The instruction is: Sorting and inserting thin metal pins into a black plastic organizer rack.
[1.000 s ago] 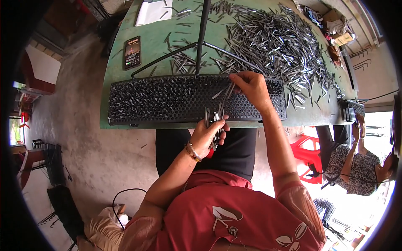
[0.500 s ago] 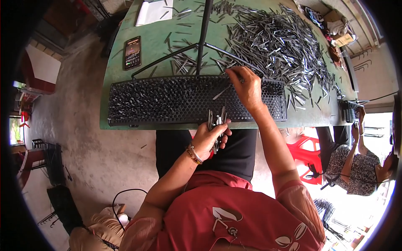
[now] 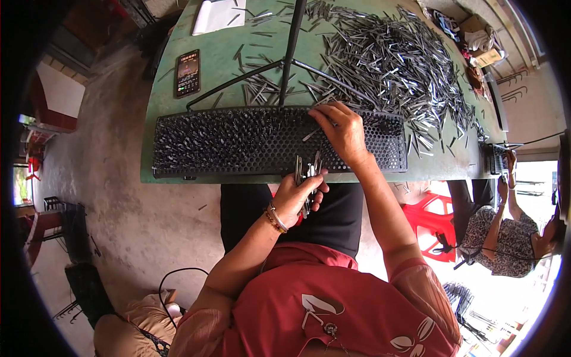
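A black perforated metal rack lies along the table's near edge, its round holes bare toward the right. Many thin metal strips stand upright in its left and middle part. My left hand, at the table's edge, is closed around a bundle of the same slim strips, their ends pointing up. Over the rack's right half, my right hand is bent with thumb and fingers together near the back rim. A single metal strip sticks out from under it; the fingertips' grip is partly hidden.
A large heap of loose strips covers the green table behind the rack. Black rods rise from the rack. A phone and white paper lie left. Another person works at right near a red chair.
My right hand has moved slightly left and nearer to the rack's surface, its fingertips dropping toward the back rim. My left hand has stayed in place with its bundle.
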Available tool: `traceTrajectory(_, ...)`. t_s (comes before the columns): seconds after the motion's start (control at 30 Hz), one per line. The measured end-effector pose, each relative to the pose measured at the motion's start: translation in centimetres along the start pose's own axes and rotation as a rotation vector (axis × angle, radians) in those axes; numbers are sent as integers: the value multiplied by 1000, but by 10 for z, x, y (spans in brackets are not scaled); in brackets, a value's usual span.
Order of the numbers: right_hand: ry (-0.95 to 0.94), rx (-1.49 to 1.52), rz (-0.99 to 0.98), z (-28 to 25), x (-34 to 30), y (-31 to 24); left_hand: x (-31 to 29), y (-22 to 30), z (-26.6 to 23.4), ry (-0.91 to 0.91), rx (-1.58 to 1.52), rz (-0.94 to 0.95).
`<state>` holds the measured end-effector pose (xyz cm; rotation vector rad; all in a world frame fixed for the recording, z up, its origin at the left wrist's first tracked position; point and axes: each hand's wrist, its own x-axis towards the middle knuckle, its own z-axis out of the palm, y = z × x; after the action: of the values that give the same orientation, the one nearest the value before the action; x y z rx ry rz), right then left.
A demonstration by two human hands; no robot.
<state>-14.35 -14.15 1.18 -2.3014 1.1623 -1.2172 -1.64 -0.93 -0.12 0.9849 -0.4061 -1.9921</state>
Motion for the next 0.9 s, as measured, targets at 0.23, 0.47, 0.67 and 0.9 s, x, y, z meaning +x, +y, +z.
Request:
traceTrajectory(0.23, -55, -41, -32, -5, 5, -2, -2, 2, 0, -1, 7, -12)
traceTrajectory(0.47, -47, -41, -65, -4, 0, 1, -3, 2, 1, 5, 13, -14)
traceTrajectory(0.67, -25, -107, 47, -2, -1, -1, -3, 1, -1, -1, 7, -11)
traceTrajectory(0.9, -82, -211, -81, -3, -4, 4, -2, 1, -3, 2, -20, -29)
